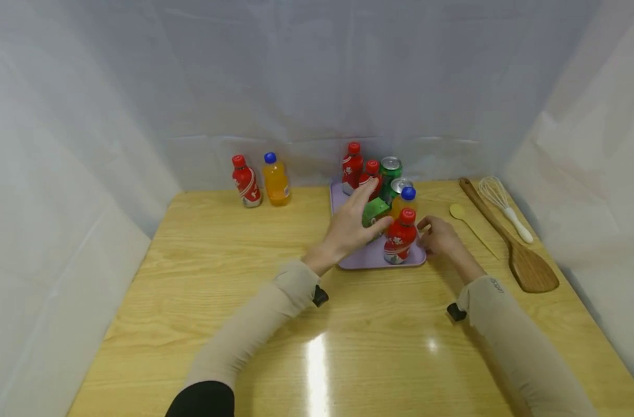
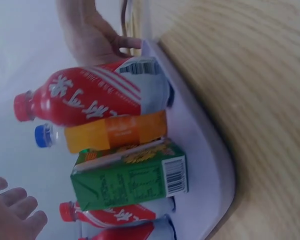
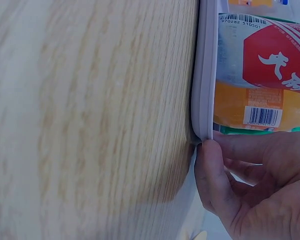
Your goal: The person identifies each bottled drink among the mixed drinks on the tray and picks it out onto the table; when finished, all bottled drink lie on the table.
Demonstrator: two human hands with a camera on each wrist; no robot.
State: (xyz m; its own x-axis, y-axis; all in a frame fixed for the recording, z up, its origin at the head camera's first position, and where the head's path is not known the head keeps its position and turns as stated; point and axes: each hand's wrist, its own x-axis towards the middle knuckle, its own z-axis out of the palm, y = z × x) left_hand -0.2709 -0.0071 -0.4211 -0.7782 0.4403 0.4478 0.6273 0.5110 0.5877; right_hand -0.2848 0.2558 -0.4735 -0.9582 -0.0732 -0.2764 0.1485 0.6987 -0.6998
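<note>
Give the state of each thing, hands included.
Tray: loaded
Red bottles on tray: capped, upright
Orange bottle on tray: capped, upright
Carton: upright
Cans: upright
Red bottle off tray: capped, upright
Orange bottle off tray: capped, upright
Spoon: lying flat
Spatula: lying flat
Whisk: lying down
Left hand: gripping nothing
Right hand: pinching tray edge

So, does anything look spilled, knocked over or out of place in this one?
Nothing looks spilled or knocked over. Only this seems slightly odd: a red bottle and an orange bottle stand on the table, apart from the purple tray, while others like them stand on it.
</note>
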